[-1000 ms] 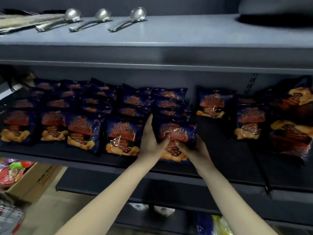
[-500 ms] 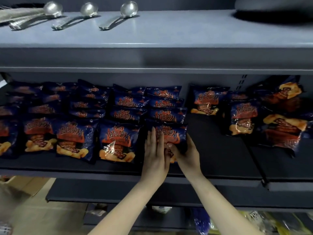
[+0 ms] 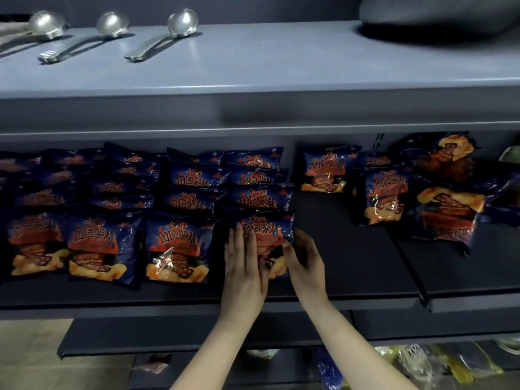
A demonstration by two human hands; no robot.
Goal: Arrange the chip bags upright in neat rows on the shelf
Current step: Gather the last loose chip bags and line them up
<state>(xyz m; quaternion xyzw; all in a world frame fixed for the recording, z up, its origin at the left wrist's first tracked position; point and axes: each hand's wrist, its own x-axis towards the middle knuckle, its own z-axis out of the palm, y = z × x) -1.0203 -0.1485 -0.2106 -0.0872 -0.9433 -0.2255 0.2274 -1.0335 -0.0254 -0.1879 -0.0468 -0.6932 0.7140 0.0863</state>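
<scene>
The front bag (image 3: 267,229) stands at the head of the rightmost tidy row on the shelf (image 3: 351,274), caught between both hands. The left hand (image 3: 244,273) lies flat against its face, fingers (image 3: 239,246) straight and pressed together, tips reaching toward the printed title. The right hand (image 3: 306,266) grips the bag's right edge, thumb on the front and the other fingers curled round the side; how far they reach behind I cannot tell. Just left of the left fingers stands the neighbouring bag (image 3: 177,246), with a narrow dark gap between the two. Beyond the fingertips the row's other bags (image 3: 260,198) overlap one behind another. Well to the right of the right fingers, across bare shelf, sit loose bags (image 3: 385,198), some tilted.

The step in hand looks like squaring this bag up. To do it well, the flat left fingers should steady the face rather than push hard, since the bag looks puffy and chips crush easily. The right fingers can nudge the bottom edge until it lines up with the neighbour's and the face looks straight out. The bag should lean lightly on the one beyond the fingertips. Let go gently, one hand at a time; a slick bag may slump forward.
</scene>
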